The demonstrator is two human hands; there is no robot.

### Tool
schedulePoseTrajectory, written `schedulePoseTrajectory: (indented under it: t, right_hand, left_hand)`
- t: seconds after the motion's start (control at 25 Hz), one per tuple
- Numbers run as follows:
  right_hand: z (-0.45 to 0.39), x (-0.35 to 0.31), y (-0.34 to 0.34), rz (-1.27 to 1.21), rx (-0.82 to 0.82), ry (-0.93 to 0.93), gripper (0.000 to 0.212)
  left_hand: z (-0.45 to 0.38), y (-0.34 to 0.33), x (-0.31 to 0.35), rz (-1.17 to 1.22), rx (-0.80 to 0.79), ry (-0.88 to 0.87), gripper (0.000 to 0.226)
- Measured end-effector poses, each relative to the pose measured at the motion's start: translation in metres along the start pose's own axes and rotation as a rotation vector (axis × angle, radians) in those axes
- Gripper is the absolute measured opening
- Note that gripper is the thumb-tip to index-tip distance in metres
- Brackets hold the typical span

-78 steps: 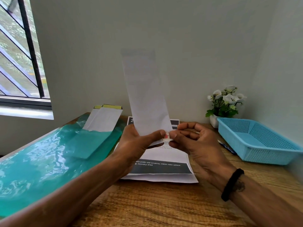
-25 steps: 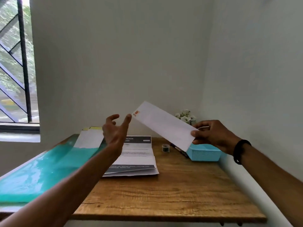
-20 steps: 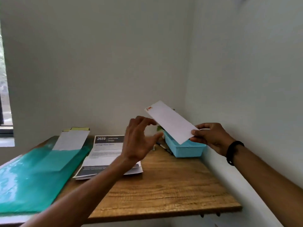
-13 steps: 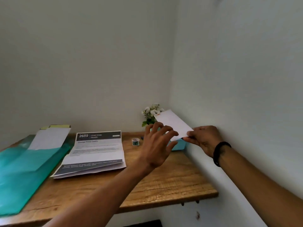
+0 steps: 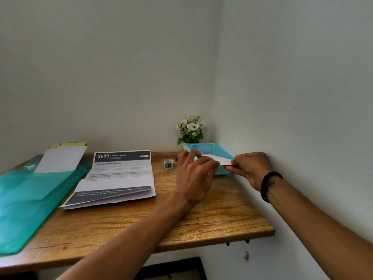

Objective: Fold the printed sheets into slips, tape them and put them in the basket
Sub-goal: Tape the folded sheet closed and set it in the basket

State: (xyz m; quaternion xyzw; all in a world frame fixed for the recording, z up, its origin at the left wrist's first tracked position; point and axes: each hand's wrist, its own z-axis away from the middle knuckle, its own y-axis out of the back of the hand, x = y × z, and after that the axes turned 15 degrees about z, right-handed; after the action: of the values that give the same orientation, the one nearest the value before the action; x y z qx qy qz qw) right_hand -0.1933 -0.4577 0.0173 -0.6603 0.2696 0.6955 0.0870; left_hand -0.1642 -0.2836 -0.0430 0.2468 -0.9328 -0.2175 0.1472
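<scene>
From my feed I see the folded white slip (image 5: 221,159) held over the near end of the blue basket (image 5: 210,148), which sits on the wooden bench (image 5: 212,211) against the right wall. My right hand (image 5: 251,168) pinches the slip's right end, its grip clamped on the paper between thumb and curled fingers. My left hand (image 5: 194,175) is at the slip's other end, fingers bent over it (the back of the hand hides the contact, so I cannot tell whether that grip is closed on the paper or only touching it). A black band (image 5: 268,185) circles the right wrist. The slip lies roughly level, its visible part a pale wedge between the two hands, in front of the basket's near wall. Further left on the bench lies a stack of printed sheets (image 5: 119,176), partly folded, the top one headed 2659 in a dark bar. Between the sheets and my left hand stands a small tape dispenser (image 5: 168,163), apart from both. A teal plastic folder (image 5: 30,197) covers the bench's left side, with white paper (image 5: 60,159) sticking out of its pocket and a yellow edge behind that. A small pot of white flowers (image 5: 191,129) stands in the corner just behind the basket.
</scene>
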Motion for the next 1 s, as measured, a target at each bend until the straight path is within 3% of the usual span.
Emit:
schedulePoseTrajectory:
  t: [0.2,0.36,0.52,0.64,0.72,0.84,1.0]
  right_hand:
    - [-0.016,-0.001,-0.011,0.029,0.091,0.033,0.009]
    - [-0.010,0.004,-0.014,0.028,0.174,0.079,0.009]
    - [0.004,0.025,-0.009,0.453,0.356,0.271,0.046]
    - [0.026,0.042,-0.011,0.762,0.559,0.472,0.044]
    - [0.043,0.043,-0.021,0.775,0.598,0.579,0.036]
    - [0.057,0.036,-0.053,0.706,0.466,0.759,0.022]
    - [0.061,0.015,-0.126,0.694,0.081,0.797,0.013]
  left_hand:
    - [-0.016,-0.008,-0.005,0.059,0.051,0.156,0.024]
    - [-0.017,-0.012,-0.007,0.077,0.023,0.147,0.027]
    - [-0.013,-0.001,-0.015,0.142,-0.099,0.158,0.054]
    - [-0.011,0.028,-0.032,0.198,-0.119,0.201,0.058]
    - [-0.008,0.056,-0.052,0.191,-0.129,0.255,0.050]
    - [0.002,0.098,-0.088,0.158,-0.137,0.339,0.042]
    - [0.019,0.156,-0.139,0.132,-0.060,0.624,0.036]
